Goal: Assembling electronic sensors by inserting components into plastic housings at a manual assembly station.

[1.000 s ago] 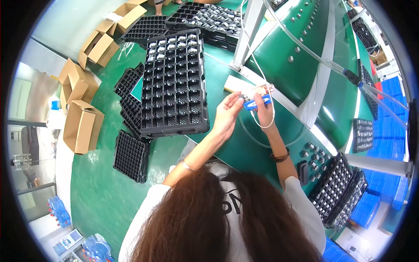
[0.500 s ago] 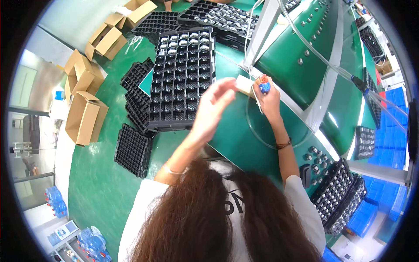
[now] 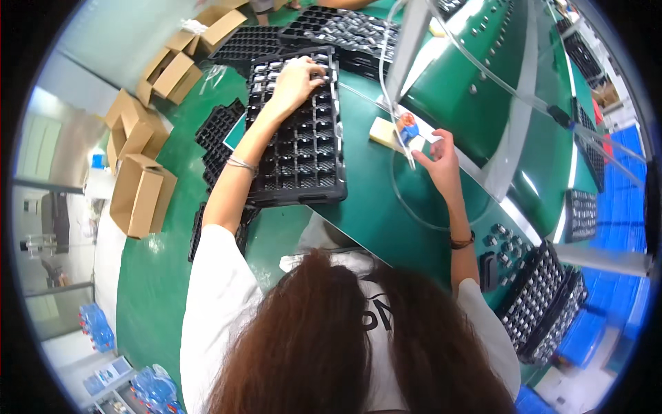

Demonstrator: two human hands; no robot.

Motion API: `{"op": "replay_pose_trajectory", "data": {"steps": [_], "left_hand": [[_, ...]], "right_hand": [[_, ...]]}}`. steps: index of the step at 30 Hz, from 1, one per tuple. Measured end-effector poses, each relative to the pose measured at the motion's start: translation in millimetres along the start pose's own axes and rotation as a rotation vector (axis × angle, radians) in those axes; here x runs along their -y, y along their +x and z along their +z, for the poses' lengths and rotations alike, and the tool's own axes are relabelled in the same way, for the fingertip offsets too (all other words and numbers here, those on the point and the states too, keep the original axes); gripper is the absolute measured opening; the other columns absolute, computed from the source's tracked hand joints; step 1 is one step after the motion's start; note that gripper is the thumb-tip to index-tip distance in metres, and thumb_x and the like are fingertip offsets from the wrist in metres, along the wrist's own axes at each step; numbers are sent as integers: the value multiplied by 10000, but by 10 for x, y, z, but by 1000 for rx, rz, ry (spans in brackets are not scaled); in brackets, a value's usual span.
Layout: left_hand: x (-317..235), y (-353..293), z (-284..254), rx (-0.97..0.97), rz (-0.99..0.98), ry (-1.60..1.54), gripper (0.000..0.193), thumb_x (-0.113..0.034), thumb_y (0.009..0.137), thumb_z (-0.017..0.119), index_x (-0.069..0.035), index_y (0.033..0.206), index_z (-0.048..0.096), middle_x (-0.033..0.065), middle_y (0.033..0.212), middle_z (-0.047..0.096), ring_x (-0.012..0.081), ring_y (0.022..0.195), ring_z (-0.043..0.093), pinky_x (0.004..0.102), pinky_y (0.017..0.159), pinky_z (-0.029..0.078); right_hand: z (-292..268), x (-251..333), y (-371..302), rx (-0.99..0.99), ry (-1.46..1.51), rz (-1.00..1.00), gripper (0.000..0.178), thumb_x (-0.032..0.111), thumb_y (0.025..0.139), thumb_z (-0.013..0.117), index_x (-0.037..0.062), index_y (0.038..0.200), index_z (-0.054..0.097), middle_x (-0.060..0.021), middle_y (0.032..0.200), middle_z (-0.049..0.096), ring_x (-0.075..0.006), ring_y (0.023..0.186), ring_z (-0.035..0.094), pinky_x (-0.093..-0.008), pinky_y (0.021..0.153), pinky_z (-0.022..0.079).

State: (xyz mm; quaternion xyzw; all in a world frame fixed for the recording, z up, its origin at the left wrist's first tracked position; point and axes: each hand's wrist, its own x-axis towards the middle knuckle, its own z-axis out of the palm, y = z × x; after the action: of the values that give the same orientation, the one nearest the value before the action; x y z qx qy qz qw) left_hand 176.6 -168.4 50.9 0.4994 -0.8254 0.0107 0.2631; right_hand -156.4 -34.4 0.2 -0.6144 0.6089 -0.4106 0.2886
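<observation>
On your white short-sleeved cotton-like shirt, at the lower centre of the frame, large black lettering shows, partly hidden between long brown locks of hair; you cannot read a whole word there.

At the left edge of the worktop: one large black tray; along its right edge: one pale block, one blue-and-orange tool; toward its near right corner: one dark oblong case, over ten small metal parts. Hands, two; bracelets, two. Cardboard boxes, at least four.
</observation>
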Motion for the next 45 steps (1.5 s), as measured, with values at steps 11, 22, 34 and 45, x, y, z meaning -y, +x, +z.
{"op": "replay_pose_trajectory", "data": {"steps": [11,22,34,45], "left_hand": [[7,93,-90,80,-282,-537,84,-97,843,597,-27,885,614,66,1061,647,141,923,598,258,831,443],[-1145,-605,-702,85,-684,-1655,155,-185,931,500,-43,992,510,189,1097,599,210,948,610,291,861,502],[-2005,-1409,-153,276,-1026,-2064,280,-160,933,515,-3,1161,474,177,1172,551,185,995,569,254,887,478],[-2049,-1353,332,250,-1058,-2056,357,-175,928,527,-28,1249,473,51,1098,558,172,1016,539,239,885,451]], "right_hand": [[-188,-228,-15,69,120,-79,498,204,710,770,78,1094,478,10,762,482,-94,599,402,-226,565,382],[275,113,211,88,-155,-199,412,261,796,682,26,1095,521,-191,912,628,-348,835,617,-374,687,481],[364,83,222,17,-153,-205,367,262,787,685,15,1016,538,-190,811,615,-366,750,606,-408,641,480],[152,-218,817,-239,-21,-256,298,227,773,701,21,946,573,-161,764,606,-261,682,614,-332,640,474]]}}
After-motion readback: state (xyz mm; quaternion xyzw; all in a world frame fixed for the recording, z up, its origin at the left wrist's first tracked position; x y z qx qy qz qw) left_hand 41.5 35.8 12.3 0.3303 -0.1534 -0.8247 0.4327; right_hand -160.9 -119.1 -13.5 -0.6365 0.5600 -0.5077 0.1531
